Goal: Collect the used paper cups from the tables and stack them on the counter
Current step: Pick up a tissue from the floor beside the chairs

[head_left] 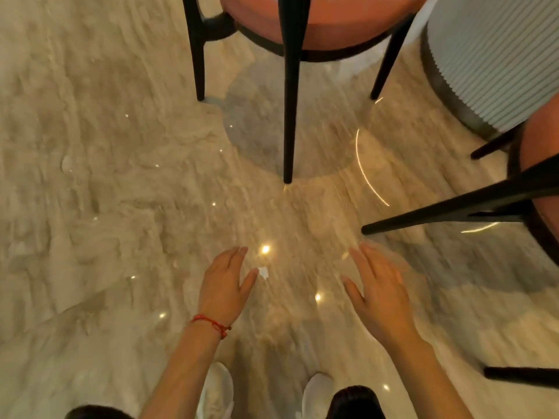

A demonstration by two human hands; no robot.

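No paper cup, table top or counter shows in the head view. My left hand [225, 284], with a red string bracelet at the wrist, is stretched forward over the glossy beige marble floor [106, 192], fingers straight and holding nothing. My right hand [379, 290] reaches forward beside it, also flat and holding nothing, slightly blurred. Both hands hover in the air, apart from each other and from the chairs.
A chair with an orange seat and black legs [289, 95] stands straight ahead. A second orange chair's black legs [453, 208] jut in from the right. A ribbed pale round base [496, 55] is at the upper right. My white shoes [217, 391] show at the bottom.
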